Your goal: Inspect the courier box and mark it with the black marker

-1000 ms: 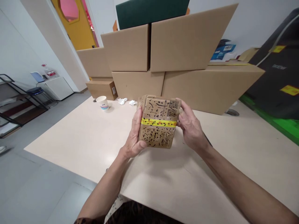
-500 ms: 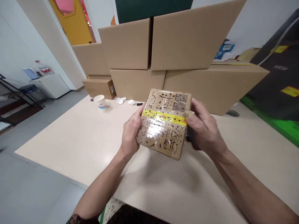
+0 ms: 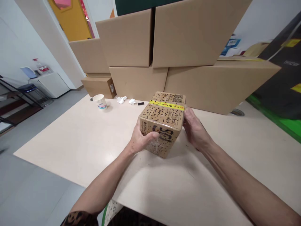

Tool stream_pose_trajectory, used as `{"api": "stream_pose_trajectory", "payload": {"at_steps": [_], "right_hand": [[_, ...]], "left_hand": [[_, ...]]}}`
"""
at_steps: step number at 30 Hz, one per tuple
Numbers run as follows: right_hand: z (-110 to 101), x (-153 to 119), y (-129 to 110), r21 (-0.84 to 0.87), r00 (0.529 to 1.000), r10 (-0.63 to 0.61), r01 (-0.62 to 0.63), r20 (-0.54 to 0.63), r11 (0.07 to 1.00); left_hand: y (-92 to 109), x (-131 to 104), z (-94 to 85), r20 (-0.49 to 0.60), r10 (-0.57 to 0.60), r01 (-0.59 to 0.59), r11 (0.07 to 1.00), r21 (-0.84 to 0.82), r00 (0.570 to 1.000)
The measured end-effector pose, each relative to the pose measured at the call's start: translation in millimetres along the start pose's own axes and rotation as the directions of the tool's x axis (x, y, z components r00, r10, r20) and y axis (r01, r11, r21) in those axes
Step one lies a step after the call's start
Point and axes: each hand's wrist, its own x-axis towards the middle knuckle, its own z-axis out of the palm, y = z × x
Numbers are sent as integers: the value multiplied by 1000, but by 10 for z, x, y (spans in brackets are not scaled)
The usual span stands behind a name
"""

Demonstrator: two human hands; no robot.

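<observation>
A small brown cardboard box (image 3: 162,117) with black speckled print and a yellow tape strip across its top is between my two hands, just over the table. Its front face, with large black lettering, is turned toward me. My left hand (image 3: 142,136) grips the near left side, thumb across the front face and fingers along the left. On the right side rests my right hand (image 3: 195,128), its thumb near the end of the yellow tape; most of its fingertips are hidden behind the box.
Large cardboard boxes (image 3: 199,34) are stacked along the back of the pale table (image 3: 77,141). A paper cup (image 3: 100,102), crumpled white tissues (image 3: 121,99) and a small black piece (image 3: 140,103) lie at the back left. A dark ring-shaped item (image 3: 237,112) is at the back right.
The box has tilted so its top lies flatter and its lettered front face shows. My left thumb has come onto that face. A dark red-edged object beneath my right hand is now out of sight.
</observation>
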Motion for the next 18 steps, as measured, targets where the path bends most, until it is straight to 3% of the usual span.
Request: {"api": "stream_pose_trajectory", "payload": {"at_steps": [3,6,8,12,15,18], "right_hand": [[6,-51,-86,59,998,46,-43,-53,997],[-7,-83,-197,83,997,62,-58,-50,995],[-26,-85,-272,125,994,109,-109,5,986],[-45,-79,-363,251,948,254,-298,193,921],[-13,-93,-360,343,884,379,-458,274,820],[36,-99,-340,413,850,448,-526,275,744]], "left_hand": [[-62,36,-11,-139,-64,52,995,-89,988],[-73,101,-19,-260,-208,128,947,-293,943],[-55,131,-30,-229,-330,213,881,-422,916],[-17,140,-50,-50,-507,397,729,-558,860],[-36,131,-54,-4,-555,444,670,-595,832],[-88,134,-52,-23,-569,436,655,-617,822]]}}
